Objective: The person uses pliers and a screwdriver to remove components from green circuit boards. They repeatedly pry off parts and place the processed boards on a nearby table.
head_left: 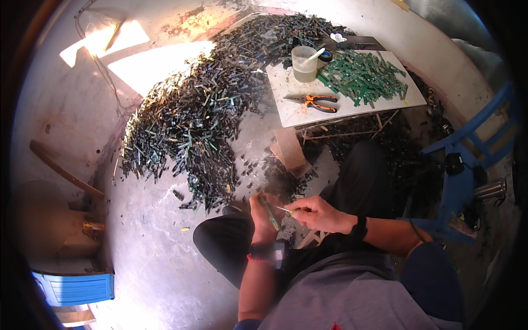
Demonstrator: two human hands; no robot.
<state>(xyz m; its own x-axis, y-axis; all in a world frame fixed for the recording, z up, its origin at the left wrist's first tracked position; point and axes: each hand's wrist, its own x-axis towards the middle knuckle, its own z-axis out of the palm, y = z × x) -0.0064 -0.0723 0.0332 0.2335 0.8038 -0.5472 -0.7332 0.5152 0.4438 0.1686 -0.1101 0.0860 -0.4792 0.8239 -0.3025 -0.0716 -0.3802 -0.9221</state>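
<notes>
My left hand (260, 221) is closed around a narrow, greenish strip (271, 218), which looks like a small circuit board, held above my lap. From the right, my right hand (323, 215) grips what looks like a screwdriver (281, 208). Its thin metal shaft points at the strip, and a bit of yellowish handle shows between my fingers. Whether the tip touches the strip is too small to tell. Beyond my hands, on a white board (286, 113), lie needle-nose pliers (314, 103) with orange-and-black handles and a pile of green strips (363, 80).
A cloudy plastic beaker (304, 69) with a white stick stands on the board beside a round blue-and-black item (326, 56). A large heap of dark strips (198, 115) spreads over the floor ahead and left. At right is a blue chair (459, 165); at lower left, a blue plastic item (82, 287).
</notes>
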